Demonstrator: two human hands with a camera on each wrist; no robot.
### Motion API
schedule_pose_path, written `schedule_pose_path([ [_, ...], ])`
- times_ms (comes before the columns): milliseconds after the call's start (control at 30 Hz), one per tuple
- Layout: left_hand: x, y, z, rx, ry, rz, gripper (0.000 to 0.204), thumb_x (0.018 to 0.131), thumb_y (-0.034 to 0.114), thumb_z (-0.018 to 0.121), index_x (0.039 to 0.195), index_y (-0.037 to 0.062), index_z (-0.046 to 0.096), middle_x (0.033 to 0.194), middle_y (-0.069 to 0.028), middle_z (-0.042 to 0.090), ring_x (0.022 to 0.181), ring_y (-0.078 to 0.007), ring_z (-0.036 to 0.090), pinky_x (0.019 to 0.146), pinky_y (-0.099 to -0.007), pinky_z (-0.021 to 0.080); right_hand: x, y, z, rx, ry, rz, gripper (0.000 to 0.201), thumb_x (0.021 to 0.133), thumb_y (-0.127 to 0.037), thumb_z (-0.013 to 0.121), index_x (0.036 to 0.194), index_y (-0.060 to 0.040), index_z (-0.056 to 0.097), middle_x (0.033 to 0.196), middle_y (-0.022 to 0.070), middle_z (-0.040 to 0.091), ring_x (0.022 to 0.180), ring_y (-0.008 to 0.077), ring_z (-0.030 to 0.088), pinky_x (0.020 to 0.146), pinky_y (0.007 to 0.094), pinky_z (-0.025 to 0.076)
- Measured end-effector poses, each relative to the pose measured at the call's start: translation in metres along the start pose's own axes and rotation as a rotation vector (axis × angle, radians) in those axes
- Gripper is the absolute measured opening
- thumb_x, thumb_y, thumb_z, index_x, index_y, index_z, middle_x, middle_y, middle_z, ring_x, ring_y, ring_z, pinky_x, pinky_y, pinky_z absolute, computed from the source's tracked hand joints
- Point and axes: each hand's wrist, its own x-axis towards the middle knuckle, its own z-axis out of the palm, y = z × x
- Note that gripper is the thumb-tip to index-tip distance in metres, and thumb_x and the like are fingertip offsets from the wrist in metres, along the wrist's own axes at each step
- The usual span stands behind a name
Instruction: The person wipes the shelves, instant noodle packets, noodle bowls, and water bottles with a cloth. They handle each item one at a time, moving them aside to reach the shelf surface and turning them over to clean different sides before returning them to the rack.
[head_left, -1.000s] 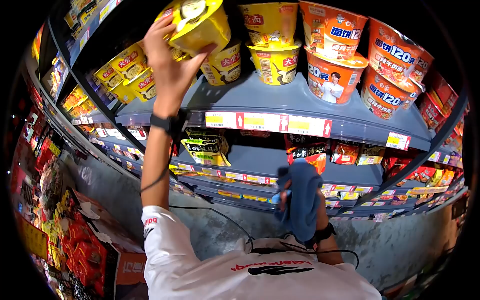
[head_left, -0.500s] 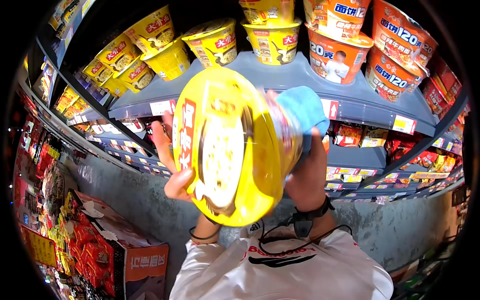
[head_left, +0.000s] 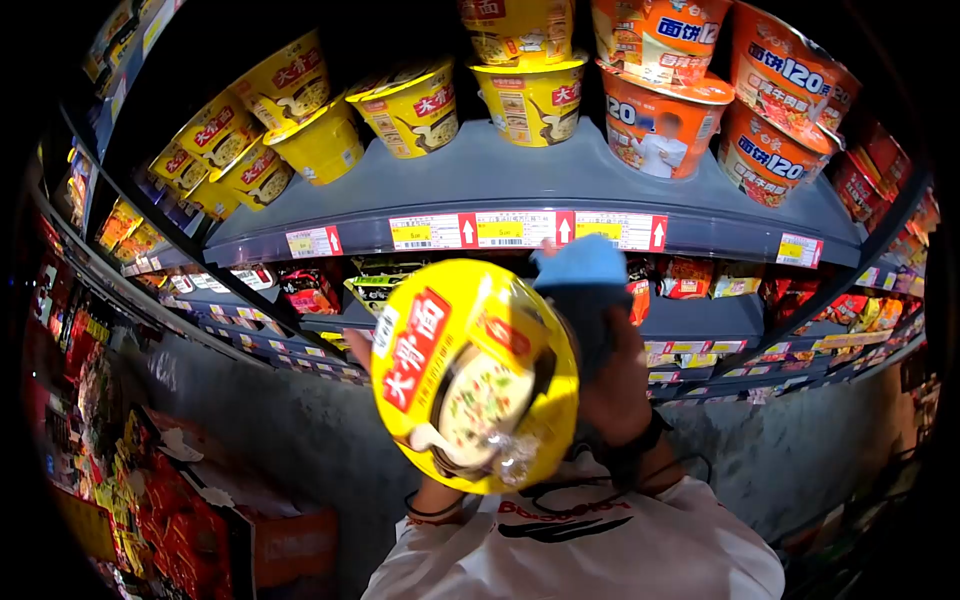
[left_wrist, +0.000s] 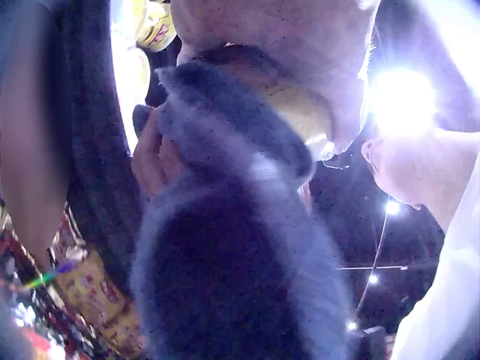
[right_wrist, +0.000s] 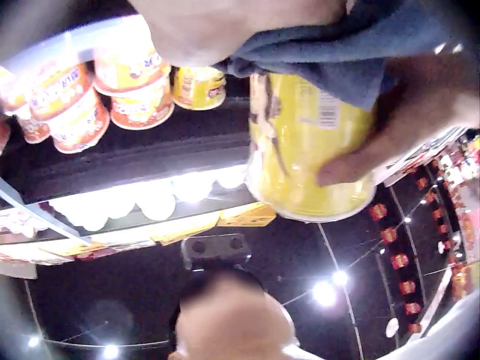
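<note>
In the head view a yellow instant noodle bowl (head_left: 480, 390) is held in front of the chest, its printed lid tilted towards the camera. My left hand (right_wrist: 420, 124) grips it, thumb along the yellow side in the right wrist view; the lid hides most of that hand in the head view. On the other side my right hand (head_left: 618, 390) holds a blue cloth (head_left: 585, 265) against the bowl's side. The cloth (left_wrist: 240, 135) fills much of the left wrist view, with right-hand fingers (left_wrist: 154, 161) curled behind it.
Ahead, a grey shelf (head_left: 450, 190) bears yellow noodle bowls (head_left: 410, 110) and stacked orange bowls (head_left: 660, 120), with price tags (head_left: 520, 230) along its edge. Lower shelves hold bagged noodles (head_left: 685, 275). Red packets (head_left: 170, 510) are piled at the lower left.
My left hand has brought the bowl down from shelf height to the chest. The right hand has raised the cloth to the bowl, whose lid has since turned further towards the camera.
</note>
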Motion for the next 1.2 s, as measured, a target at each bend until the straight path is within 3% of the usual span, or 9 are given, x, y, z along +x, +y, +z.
schedule_pose_path([
  [200,-0.020,0.001,0.000,0.019,-0.075,-0.092,0.067,0.085,0.023,0.082,0.135,0.0058,0.041,0.142,-0.0304,0.050,0.129,-0.0481,0.056,0.110,-0.0564,0.046,-0.007,0.014,-0.050,0.083,0.099,0.166,0.075,0.105,-0.054,0.043,0.162,-0.0082,0.026,0.164,0.0189,0.034,0.144,0.0336,0.044,0.120,0.0464,0.037],
  [333,-0.005,0.006,-0.020,0.015,-0.048,-0.106,0.070,0.085,0.023,0.083,0.137,0.0051,0.041,0.142,-0.0306,0.050,0.128,-0.0480,0.056,0.110,-0.0560,0.046,-0.043,0.022,-0.077,-1.023,0.016,0.010,0.070,0.100,-0.051,0.059,0.152,-0.0067,0.045,0.151,0.0187,0.050,0.142,0.0310,0.047,0.121,0.0465,0.036],
  [433,-0.002,0.008,-0.022,0.035,-0.104,-0.117,0.072,0.084,0.024,0.083,0.138,0.0047,0.040,0.142,-0.0308,0.050,0.128,-0.0478,0.056,0.110,-0.0558,0.046,-0.024,0.003,-0.009,0.054,0.045,0.002,0.068,0.105,-0.042,0.051,0.160,-0.0086,0.030,0.161,0.0168,0.040,0.145,0.0333,0.044,0.123,0.0487,0.033],
  [633,-0.013,0.025,-0.005,0.088,-0.281,-0.090,0.076,0.084,0.024,0.083,0.142,0.0037,0.039,0.143,-0.0310,0.049,0.128,-0.0476,0.056,0.110,-0.0552,0.046,-0.002,0.009,0.005,0.207,-0.237,-0.049,0.062,0.106,-0.033,0.043,0.163,-0.0121,0.026,0.162,0.0193,0.038,0.140,0.0363,0.047,0.121,0.0497,0.034],
  [833,-0.018,0.024,-0.036,0.081,-0.245,-0.154,0.080,0.083,0.025,0.083,0.145,0.0028,0.038,0.143,-0.0313,0.049,0.128,-0.0473,0.056,0.110,-0.0547,0.046,-0.051,0.019,-0.067,-0.660,0.090,-0.018,0.053,0.108,-0.028,0.042,0.156,-0.0055,0.037,0.157,0.0149,0.046,0.136,0.0317,0.054,0.119,0.0475,0.038],
  [867,-0.028,0.020,-0.045,0.090,-0.236,-0.194,0.081,0.083,0.025,0.084,0.145,0.0026,0.038,0.143,-0.0314,0.049,0.127,-0.0473,0.056,0.110,-0.0546,0.045,-0.045,0.018,-0.075,0.266,-0.050,0.181,0.048,0.108,-0.027,0.044,0.149,-0.0028,0.046,0.153,0.0112,0.051,0.134,0.0274,0.057,0.119,0.0459,0.039],
  [967,-0.068,-0.002,-0.066,0.132,-0.243,-0.325,0.083,0.083,0.026,0.084,0.147,0.0022,0.037,0.144,-0.0315,0.049,0.127,-0.0471,0.056,0.110,-0.0544,0.045,-0.056,0.009,-0.012,-0.595,0.328,-0.178,0.049,0.105,-0.031,0.051,0.145,-0.0037,0.051,0.141,0.0111,0.061,0.132,0.0247,0.058,0.116,0.0437,0.043],
  [1100,-0.091,-0.003,-0.058,0.135,-0.235,-0.343,0.085,0.082,0.026,0.084,0.149,0.0015,0.037,0.144,-0.0317,0.049,0.127,-0.0470,0.057,0.110,-0.0540,0.045,-0.067,0.018,-0.030,-0.299,0.689,-0.278,0.051,0.104,-0.035,0.053,0.144,-0.0037,0.051,0.138,0.0131,0.063,0.132,0.0264,0.058,0.116,0.0431,0.043],
  [1200,-0.068,0.010,-0.045,0.144,-0.223,-0.242,0.088,0.082,0.027,0.084,0.151,0.0011,0.036,0.144,-0.0319,0.049,0.127,-0.0469,0.057,0.110,-0.0538,0.045,-0.050,-0.029,-0.015,-0.703,0.063,-0.287,0.052,0.102,-0.035,0.058,0.143,-0.0051,0.050,0.152,0.0139,0.048,0.134,0.0290,0.056,0.114,0.0422,0.045],
])
